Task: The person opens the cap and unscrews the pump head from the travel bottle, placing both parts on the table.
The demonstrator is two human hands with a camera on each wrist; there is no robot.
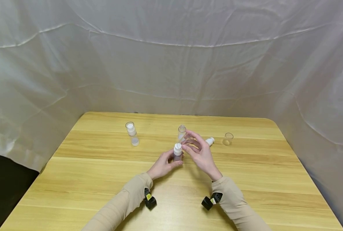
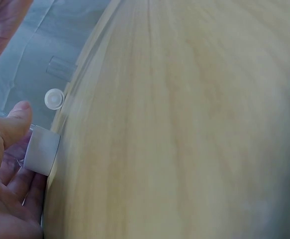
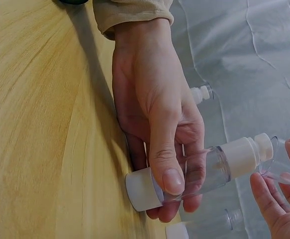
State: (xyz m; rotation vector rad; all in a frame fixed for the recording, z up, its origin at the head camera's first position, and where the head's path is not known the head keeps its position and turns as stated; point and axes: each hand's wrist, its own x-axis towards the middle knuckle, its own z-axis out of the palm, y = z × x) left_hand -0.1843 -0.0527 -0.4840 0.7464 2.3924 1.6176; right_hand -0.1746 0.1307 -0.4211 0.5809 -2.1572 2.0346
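Note:
My left hand (image 1: pixel 165 165) holds a small pump bottle (image 1: pixel 177 153) upright, thumb on one side and fingers behind it. In the right wrist view this bottle (image 3: pixel 199 172) has a clear body, a white base and a white pump top. The left wrist view shows its white base (image 2: pixel 43 152) between thumb and fingers. My right hand (image 1: pixel 199 152) pinches a clear cap (image 3: pixel 282 167) right at the pump top. Close behind both hands stands a clear bottle (image 1: pixel 181 130) with no pump fitted. A white pump head (image 1: pixel 210 141) lies beside my right hand, partly hidden by it.
At the left of the wooden table (image 1: pixel 102 179) stands another pump bottle (image 1: pixel 134 140) with its clear cap on. A loose clear cap (image 1: pixel 228 140) stands at the right. Pale curtains (image 1: pixel 171 70) hang behind the table's far edge.

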